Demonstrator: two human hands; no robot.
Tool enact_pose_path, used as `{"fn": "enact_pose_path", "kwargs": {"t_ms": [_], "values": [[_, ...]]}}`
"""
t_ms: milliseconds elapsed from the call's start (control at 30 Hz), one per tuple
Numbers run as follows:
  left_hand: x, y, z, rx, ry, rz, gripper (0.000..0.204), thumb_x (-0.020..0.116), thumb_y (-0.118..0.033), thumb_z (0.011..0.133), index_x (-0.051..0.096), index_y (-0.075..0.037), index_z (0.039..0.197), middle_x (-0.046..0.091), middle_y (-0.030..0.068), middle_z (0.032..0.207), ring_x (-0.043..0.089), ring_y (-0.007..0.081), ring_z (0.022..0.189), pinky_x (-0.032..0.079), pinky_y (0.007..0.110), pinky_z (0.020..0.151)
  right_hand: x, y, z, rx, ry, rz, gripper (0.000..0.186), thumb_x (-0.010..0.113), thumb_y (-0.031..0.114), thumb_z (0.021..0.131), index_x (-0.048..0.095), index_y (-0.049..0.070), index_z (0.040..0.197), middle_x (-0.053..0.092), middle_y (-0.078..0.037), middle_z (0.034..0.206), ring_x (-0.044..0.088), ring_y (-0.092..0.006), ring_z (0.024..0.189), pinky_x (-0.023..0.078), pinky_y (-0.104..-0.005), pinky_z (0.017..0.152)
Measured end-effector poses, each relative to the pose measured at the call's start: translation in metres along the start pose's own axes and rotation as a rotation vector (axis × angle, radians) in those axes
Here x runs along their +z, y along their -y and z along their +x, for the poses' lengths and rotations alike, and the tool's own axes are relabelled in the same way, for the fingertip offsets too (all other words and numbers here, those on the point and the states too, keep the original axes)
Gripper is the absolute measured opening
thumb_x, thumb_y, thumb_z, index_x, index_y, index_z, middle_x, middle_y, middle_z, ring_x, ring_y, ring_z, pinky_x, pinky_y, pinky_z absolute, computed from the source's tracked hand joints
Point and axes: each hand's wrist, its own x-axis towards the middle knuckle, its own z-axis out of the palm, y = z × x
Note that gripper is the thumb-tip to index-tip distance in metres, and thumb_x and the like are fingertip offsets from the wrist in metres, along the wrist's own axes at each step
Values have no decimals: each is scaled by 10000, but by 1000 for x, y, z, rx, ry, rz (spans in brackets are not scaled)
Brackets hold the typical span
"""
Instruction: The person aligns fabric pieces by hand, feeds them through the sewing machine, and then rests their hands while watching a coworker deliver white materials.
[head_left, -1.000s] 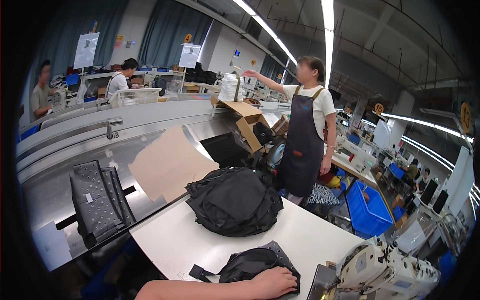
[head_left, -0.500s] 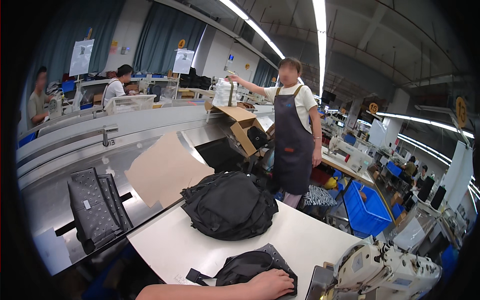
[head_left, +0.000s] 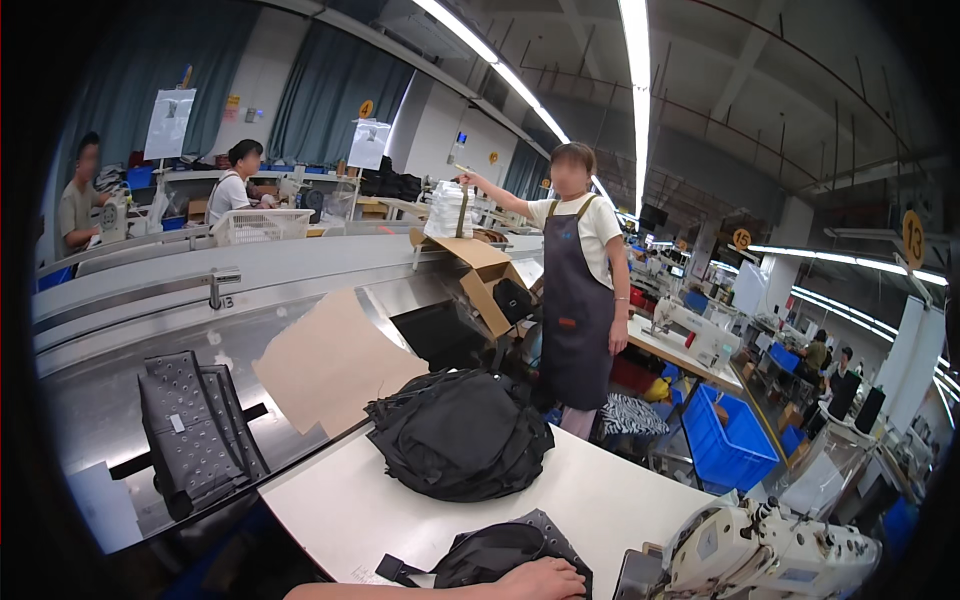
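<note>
My left hand (head_left: 540,580) lies on a black fabric bag piece (head_left: 490,553) at the near edge of the white table (head_left: 610,480). Its fingers look laid over the piece, but the lower part of the hand is cut off by the frame. The piece has a strap with a buckle-like end on its left and a dotted panel on its right. Just beyond it sits a large pile of black fabric pieces (head_left: 460,435). A white sewing machine (head_left: 770,550) stands right of my hand. My right hand is not in view.
Left of the table, a metal surface holds dark eyeleted panels (head_left: 195,430) and a beige sheet (head_left: 330,360). An aproned person (head_left: 580,290) stands beyond the table, one hand at a white stack (head_left: 450,210). An open carton (head_left: 485,285) and a blue crate (head_left: 730,440) are nearby.
The view has shifted slightly, and the table things and my left hand sit a little lower in it. My left hand stays on the black piece.
</note>
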Motion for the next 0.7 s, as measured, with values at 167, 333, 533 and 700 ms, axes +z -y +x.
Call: {"fn": "enact_pose_path", "kwargs": {"t_ms": [167, 333, 533, 700], "values": [[2, 3, 1, 4, -9, -7, 221, 660, -322, 834, 711, -111, 878, 682, 29, 916, 620, 224, 928, 480, 345, 841, 2, -5, 0, -4, 9, 17, 146, 635, 41, 814, 736, 60, 918, 721, -122, 895, 705, -267, 823, 554, -351, 761], [1, 1, 1, 1, -2, -8, 219, 658, -319, 837, 712, -113, 884, 686, 24, 924, 620, 218, 930, 479, 342, 840, 7, -12, -7, 16, -3, 63, 148, 625, 38, 836, 730, 54, 940, 719, -122, 922, 703, -255, 847, 552, -341, 780], [2, 1, 0, -27, 29, -13, 222, 654, -318, 845, 717, -112, 902, 695, 23, 958, 619, 219, 952, 476, 342, 855, 7, -12, -6, 13, 5, 55, 150, 622, 22, 821, 729, 50, 922, 718, -124, 890, 705, -254, 817, 555, -339, 754], [1, 1, 0, -24, 23, -24, 225, 644, -309, 857, 716, -103, 911, 696, 38, 972, 620, 226, 972, 473, 346, 870, 1, 0, 3, -45, -36, 50, 146, 625, 9, 796, 732, 50, 886, 717, -124, 832, 707, -260, 755, 560, -346, 709]]}}
